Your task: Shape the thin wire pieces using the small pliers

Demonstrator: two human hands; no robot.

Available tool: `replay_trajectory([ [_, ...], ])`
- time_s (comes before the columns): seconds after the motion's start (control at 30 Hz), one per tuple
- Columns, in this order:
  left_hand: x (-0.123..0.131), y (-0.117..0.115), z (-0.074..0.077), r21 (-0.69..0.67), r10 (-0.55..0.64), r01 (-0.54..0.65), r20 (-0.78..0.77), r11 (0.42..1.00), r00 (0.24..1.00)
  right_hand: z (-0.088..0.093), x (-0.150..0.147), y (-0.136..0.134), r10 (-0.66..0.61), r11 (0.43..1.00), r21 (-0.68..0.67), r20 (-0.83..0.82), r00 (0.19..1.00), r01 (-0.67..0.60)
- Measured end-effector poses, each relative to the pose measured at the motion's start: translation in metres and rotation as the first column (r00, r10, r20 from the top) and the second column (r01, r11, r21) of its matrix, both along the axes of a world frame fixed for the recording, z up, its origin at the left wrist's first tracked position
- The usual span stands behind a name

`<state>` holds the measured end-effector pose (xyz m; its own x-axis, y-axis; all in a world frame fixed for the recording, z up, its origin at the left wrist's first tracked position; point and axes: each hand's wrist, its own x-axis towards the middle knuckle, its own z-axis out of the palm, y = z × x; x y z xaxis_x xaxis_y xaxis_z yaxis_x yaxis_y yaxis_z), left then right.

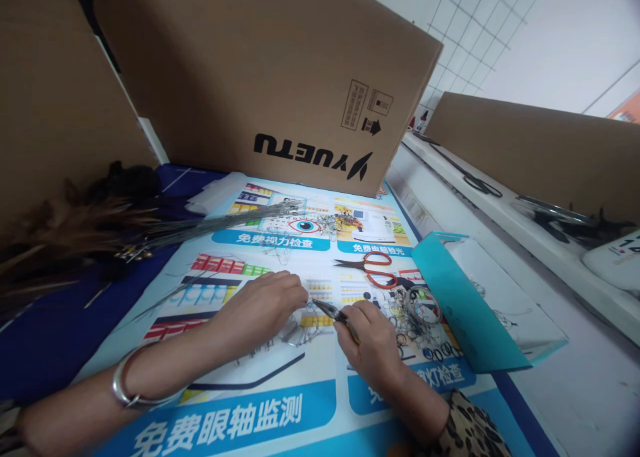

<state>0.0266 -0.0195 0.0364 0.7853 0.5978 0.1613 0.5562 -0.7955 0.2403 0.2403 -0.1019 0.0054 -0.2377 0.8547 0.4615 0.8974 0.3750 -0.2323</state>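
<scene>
Right fingers (pixel 358 318) tight around pliers (pixel 326 307)

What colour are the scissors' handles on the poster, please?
The scissors have red handles; head view.

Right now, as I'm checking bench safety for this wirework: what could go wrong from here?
1. The yellow-handled pointed metal pliers in the right hand point at the fingertips of the left hand; a slip might jab them.
2. Small loose metal rings lie beside the right hand; a sweep could scatter them.
</scene>
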Motion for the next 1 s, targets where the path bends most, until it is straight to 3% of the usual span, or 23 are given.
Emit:
replay_trajectory([
  [1.0,-0.0019,0.0060,-0.0011,-0.121,-0.032,0.042,0.085,0.992,0.996,-0.0024,0.0021,0.0019,-0.049,0.983,-0.182,-0.158,0.986,0.019],
])
